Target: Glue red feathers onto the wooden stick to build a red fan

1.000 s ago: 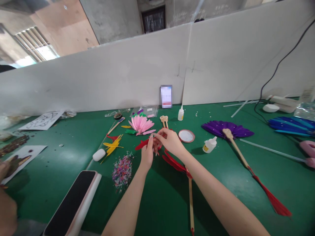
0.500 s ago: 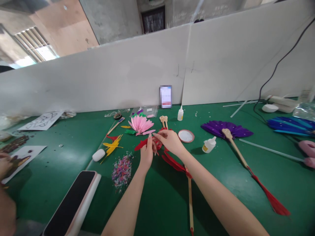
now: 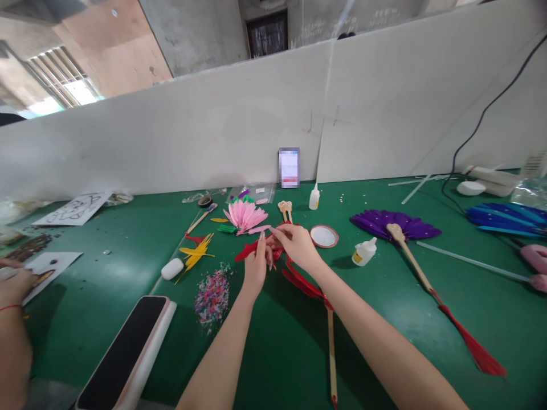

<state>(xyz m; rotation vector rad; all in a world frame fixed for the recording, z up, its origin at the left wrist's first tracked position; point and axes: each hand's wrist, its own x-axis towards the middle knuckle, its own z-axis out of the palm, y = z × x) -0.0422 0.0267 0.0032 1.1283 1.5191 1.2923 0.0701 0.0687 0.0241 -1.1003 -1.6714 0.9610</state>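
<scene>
Between the thumb and fingers of my left hand (image 3: 255, 266) is a red feather (image 3: 245, 251), its broad end pointing left. My right hand (image 3: 297, 244) is close beside it, fingertips pinched together near the left thumb; what they grip is too small to see. Under and below my right hand lies a red feather fan (image 3: 302, 283) with a wooden handle (image 3: 331, 353), partly covered by the hand and forearm. Just beyond my hands are pale carved wooden pieces (image 3: 285, 209) and a fan of pink feathers (image 3: 244, 216).
Right of my hands are a shallow round dish (image 3: 323, 236), a glue bottle (image 3: 364, 252) and a purple feather fan (image 3: 380, 223). To the left lie yellow feathers (image 3: 197, 253), a heap of coloured bits (image 3: 212, 296) and a phone-like device (image 3: 123, 353). A co-worker's hand (image 3: 15, 285) works at far left.
My hands stay nearly in place, with only slight finger movement around the red feather. At far left, the co-worker's hand has moved further into view over the paper.
</scene>
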